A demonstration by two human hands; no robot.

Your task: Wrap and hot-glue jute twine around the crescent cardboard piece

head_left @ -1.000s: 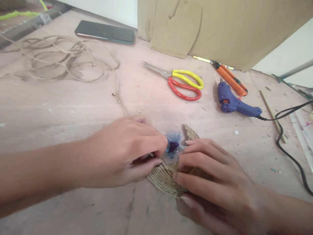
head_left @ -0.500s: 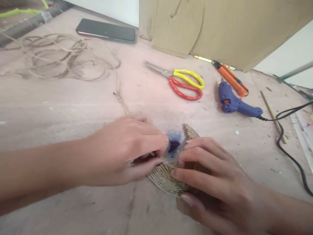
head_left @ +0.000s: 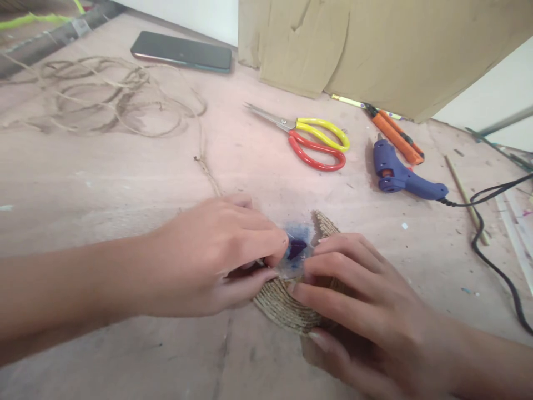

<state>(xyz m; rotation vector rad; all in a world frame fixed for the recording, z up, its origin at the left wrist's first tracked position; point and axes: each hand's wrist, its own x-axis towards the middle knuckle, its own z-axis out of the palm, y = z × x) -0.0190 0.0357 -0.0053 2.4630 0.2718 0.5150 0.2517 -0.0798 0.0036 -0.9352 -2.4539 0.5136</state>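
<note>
Head view shows our two hands meeting over a flat piece wound in twine (head_left: pixel 287 305), which lies on the counter (head_left: pixel 125 183) close in front of us. On top of it, in the middle, sits a small see-through patch with a dark purple bit (head_left: pixel 295 248) in it. Our left hand (head_left: pixel 208 258) is curled, with thumb and first finger pinched together at the patch's left edge — what they grip we cannot tell. Our right hand (head_left: pixel 353 300) lies with fingers nearly flat, pressing down on the right side of the twine piece and touching the patch.

We think the work is well on: the twine rows look tight and close on the part we can see, and the purple bit is already in place. We think fixing it down is what is left. Much of the piece is hidden under our hands, so we cannot say if all of it is wound.

Now we count. One twine piece, one purple bit. A loose twine tail (head_left: pixel 206 172) runs from our hands up to one heap of loops (head_left: pixel 108 97). Farther back — one pair of scissors (head_left: pixel 310 141) with one red and one yellow handle, one blue glue gun (head_left: pixel 402 175) with a black cord (head_left: pixel 487 244), one orange cutter (head_left: pixel 393 136), one phone (head_left: pixel 181 51), one big cardboard sheet (head_left: pixel 375 50), and one thin stick (head_left: pixel 464 197).
</note>
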